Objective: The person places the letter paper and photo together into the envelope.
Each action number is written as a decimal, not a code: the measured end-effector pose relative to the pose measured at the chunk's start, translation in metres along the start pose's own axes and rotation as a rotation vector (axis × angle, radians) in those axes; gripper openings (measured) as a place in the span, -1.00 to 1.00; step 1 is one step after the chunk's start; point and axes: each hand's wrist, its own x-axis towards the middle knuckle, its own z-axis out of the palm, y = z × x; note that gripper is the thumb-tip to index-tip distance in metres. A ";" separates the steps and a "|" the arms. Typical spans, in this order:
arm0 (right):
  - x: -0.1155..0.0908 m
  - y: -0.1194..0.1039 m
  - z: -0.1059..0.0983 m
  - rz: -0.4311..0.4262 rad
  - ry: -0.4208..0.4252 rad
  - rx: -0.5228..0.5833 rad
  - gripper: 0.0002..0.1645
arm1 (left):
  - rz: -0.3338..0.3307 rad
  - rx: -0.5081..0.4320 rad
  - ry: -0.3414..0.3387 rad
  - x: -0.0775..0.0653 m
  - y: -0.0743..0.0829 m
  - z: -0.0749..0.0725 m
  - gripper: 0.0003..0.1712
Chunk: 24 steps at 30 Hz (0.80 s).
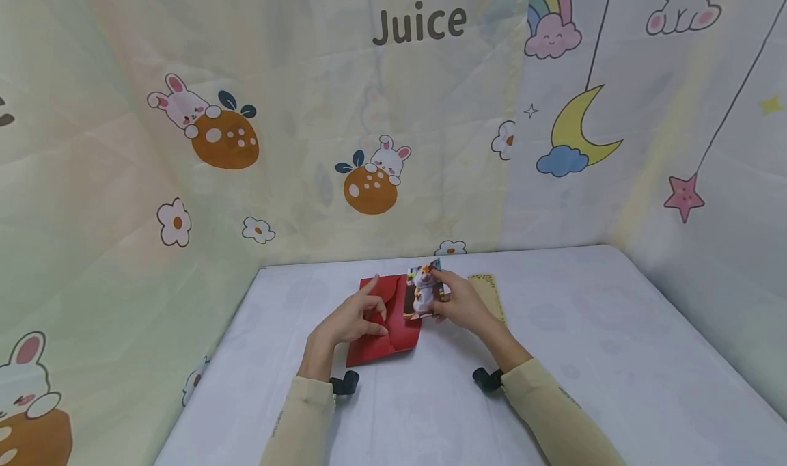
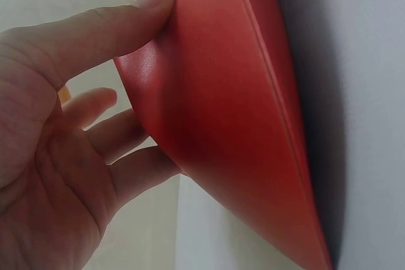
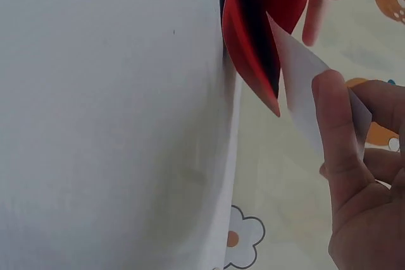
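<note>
My left hand (image 1: pixel 350 317) holds a red envelope (image 1: pixel 401 336) by its left part, the thumb (image 2: pixel 104 39) on one face and some fingers going behind it in the left wrist view. The envelope stands tilted over the white table, its mouth gaping in the right wrist view. Between thumb and fingers, my right hand (image 1: pixel 464 307) pinches a small photo card (image 1: pixel 421 294) with a picture of an animal in white. The pale back of the card (image 3: pixel 304 80) shows in the right wrist view, one corner right at the envelope's mouth.
A yellowish card (image 1: pixel 488 290) with a patterned border lies behind my right hand, partly covered by it. The white-covered table (image 1: pixel 553 329) ends at a printed cloth (image 1: pixel 295 179) with rabbits and flowers, hung around the back and sides.
</note>
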 end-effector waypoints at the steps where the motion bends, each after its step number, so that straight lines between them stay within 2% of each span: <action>1: 0.000 0.000 0.000 0.000 -0.009 0.013 -0.05 | -0.001 -0.001 0.000 0.000 0.000 0.000 -0.75; 9: 0.000 0.002 0.001 0.004 -0.057 0.022 -0.08 | 0.005 0.014 -0.004 0.000 0.001 0.000 -0.75; 18: -0.001 0.007 0.008 0.012 -0.213 -0.039 -0.12 | 0.015 0.022 -0.011 0.000 0.000 -0.001 -0.78; 24: 0.001 0.006 0.014 0.037 -0.186 -0.049 -0.10 | 0.011 0.028 -0.009 0.000 0.001 -0.001 -0.79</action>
